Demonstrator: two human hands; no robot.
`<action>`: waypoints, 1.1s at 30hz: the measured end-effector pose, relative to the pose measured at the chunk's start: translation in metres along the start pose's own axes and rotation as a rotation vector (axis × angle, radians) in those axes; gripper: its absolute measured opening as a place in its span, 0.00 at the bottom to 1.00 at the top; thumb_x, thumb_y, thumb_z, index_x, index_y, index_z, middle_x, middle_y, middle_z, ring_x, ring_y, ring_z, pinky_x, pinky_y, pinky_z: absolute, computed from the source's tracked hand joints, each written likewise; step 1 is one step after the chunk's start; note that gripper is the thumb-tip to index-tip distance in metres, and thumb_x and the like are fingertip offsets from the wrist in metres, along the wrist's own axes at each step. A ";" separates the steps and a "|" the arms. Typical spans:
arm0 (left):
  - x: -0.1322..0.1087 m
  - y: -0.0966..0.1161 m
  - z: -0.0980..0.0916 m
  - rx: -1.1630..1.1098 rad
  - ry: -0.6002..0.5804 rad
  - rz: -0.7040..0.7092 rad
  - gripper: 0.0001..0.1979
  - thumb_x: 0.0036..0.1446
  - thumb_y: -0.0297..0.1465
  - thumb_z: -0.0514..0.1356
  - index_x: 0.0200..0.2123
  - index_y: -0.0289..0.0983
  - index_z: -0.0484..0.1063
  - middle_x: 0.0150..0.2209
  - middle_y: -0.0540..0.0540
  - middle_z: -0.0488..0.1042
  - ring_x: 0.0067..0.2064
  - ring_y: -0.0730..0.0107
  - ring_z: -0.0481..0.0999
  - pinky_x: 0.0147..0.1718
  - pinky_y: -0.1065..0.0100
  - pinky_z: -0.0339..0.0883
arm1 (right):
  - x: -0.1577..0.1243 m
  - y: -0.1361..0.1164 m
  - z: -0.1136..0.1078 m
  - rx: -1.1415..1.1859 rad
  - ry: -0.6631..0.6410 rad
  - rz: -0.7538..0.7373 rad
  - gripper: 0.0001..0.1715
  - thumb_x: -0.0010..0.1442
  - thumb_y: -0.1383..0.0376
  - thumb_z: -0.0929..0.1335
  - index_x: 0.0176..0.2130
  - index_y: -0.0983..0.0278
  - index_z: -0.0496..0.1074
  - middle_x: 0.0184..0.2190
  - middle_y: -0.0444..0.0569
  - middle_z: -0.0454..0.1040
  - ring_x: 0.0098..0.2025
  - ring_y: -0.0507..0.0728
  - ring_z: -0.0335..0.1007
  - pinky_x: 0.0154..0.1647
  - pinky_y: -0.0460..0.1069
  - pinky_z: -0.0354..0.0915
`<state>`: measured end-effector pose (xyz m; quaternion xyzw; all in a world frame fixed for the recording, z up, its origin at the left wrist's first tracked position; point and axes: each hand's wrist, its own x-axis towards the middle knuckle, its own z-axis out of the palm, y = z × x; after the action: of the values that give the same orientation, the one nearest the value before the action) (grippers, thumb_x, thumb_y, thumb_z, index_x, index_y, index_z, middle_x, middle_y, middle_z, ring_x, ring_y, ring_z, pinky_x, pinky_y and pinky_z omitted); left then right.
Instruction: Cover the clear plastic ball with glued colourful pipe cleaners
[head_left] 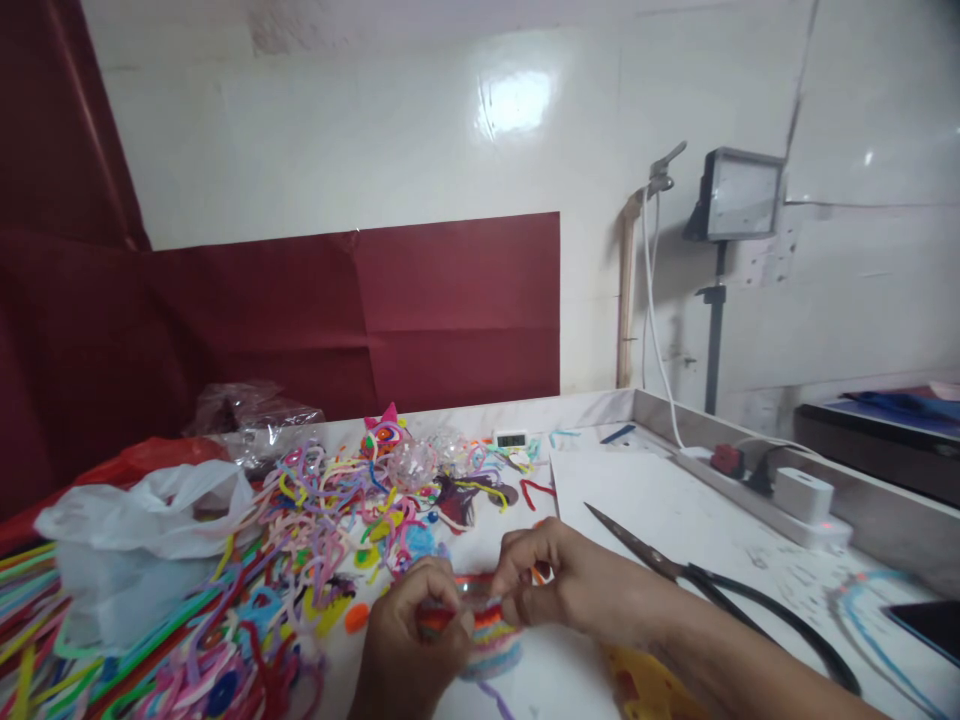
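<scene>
Between my two hands is a small round, clear-rimmed container (491,655) wrapped in fuzzy bands of red, orange, yellow and blue pipe cleaner. My left hand (416,625) is closed on its left side, thumb and fingers pinching near the rim. My right hand (551,580) pinches at the right side of the rim, where a red strand runs; the fingertips are slightly blurred. A purple pipe cleaner (495,700) lies below the container. Just past my right forearm rests a pair of black-handled scissors (679,570), blades pointing away.
Heaped pipe cleaners (315,520) in many colours cover the left half of the table, beside a white plastic bag (142,530). A small digital display (511,440) stands at the back. A power strip (750,495) runs along the right edge, and a yellow piece (649,685) lies under my right forearm.
</scene>
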<state>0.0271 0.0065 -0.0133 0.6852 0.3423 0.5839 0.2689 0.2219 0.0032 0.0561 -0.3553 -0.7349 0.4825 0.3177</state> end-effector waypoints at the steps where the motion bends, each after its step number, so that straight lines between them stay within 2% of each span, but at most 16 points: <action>1: 0.000 0.001 0.002 -0.014 0.004 0.007 0.09 0.39 0.19 0.57 0.17 0.39 0.66 0.21 0.52 0.67 0.28 0.68 0.69 0.30 0.70 0.64 | 0.000 0.000 0.001 0.009 0.015 0.002 0.15 0.40 0.74 0.66 0.27 0.66 0.81 0.22 0.42 0.70 0.26 0.50 0.63 0.29 0.45 0.57; 3: -0.001 0.006 0.006 -0.050 0.079 -0.004 0.08 0.38 0.20 0.56 0.17 0.39 0.65 0.21 0.53 0.67 0.28 0.68 0.68 0.30 0.70 0.63 | 0.000 0.000 0.003 0.011 0.045 0.000 0.15 0.39 0.74 0.66 0.26 0.66 0.81 0.21 0.42 0.70 0.26 0.51 0.63 0.29 0.46 0.57; 6: -0.002 0.012 0.011 -0.068 0.122 -0.034 0.08 0.37 0.21 0.55 0.16 0.40 0.63 0.20 0.53 0.65 0.27 0.69 0.67 0.28 0.71 0.62 | 0.000 0.001 0.007 0.000 0.070 -0.011 0.14 0.39 0.74 0.67 0.25 0.64 0.81 0.21 0.42 0.69 0.26 0.51 0.62 0.28 0.45 0.56; 10: -0.002 0.016 0.012 -0.071 0.124 -0.050 0.08 0.37 0.22 0.55 0.15 0.40 0.63 0.20 0.53 0.65 0.27 0.69 0.67 0.29 0.71 0.61 | 0.000 0.003 0.010 -0.015 0.112 -0.031 0.14 0.38 0.75 0.67 0.24 0.64 0.81 0.21 0.41 0.68 0.27 0.51 0.61 0.29 0.45 0.57; 16: -0.002 0.015 0.011 -0.044 0.126 -0.048 0.07 0.38 0.22 0.55 0.16 0.40 0.64 0.20 0.53 0.65 0.27 0.69 0.67 0.26 0.71 0.61 | -0.002 0.006 0.003 0.005 0.006 -0.056 0.10 0.45 0.72 0.68 0.28 0.66 0.81 0.22 0.42 0.69 0.27 0.50 0.60 0.31 0.46 0.56; 22: -0.002 0.013 0.010 -0.026 0.112 -0.022 0.07 0.38 0.22 0.55 0.16 0.40 0.63 0.20 0.53 0.65 0.28 0.68 0.67 0.29 0.70 0.62 | -0.002 0.005 0.001 0.030 0.002 -0.030 0.10 0.43 0.72 0.69 0.28 0.67 0.80 0.23 0.43 0.71 0.28 0.51 0.63 0.32 0.46 0.59; 28: -0.004 0.017 0.012 -0.001 0.086 -0.020 0.08 0.38 0.22 0.55 0.16 0.40 0.61 0.20 0.53 0.63 0.27 0.68 0.67 0.30 0.69 0.62 | -0.002 0.005 0.009 -0.015 0.047 0.026 0.10 0.39 0.73 0.66 0.24 0.67 0.77 0.21 0.40 0.67 0.26 0.49 0.58 0.28 0.44 0.56; 33: -0.002 0.017 0.009 0.009 0.077 -0.033 0.09 0.36 0.20 0.54 0.16 0.40 0.61 0.20 0.53 0.63 0.27 0.69 0.66 0.28 0.70 0.61 | -0.005 0.003 0.015 -0.049 0.111 0.010 0.08 0.39 0.72 0.65 0.22 0.66 0.75 0.23 0.41 0.67 0.28 0.51 0.60 0.30 0.45 0.56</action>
<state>0.0387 -0.0054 -0.0038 0.6577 0.3662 0.6038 0.2622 0.2132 -0.0071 0.0474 -0.3928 -0.7258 0.4455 0.3470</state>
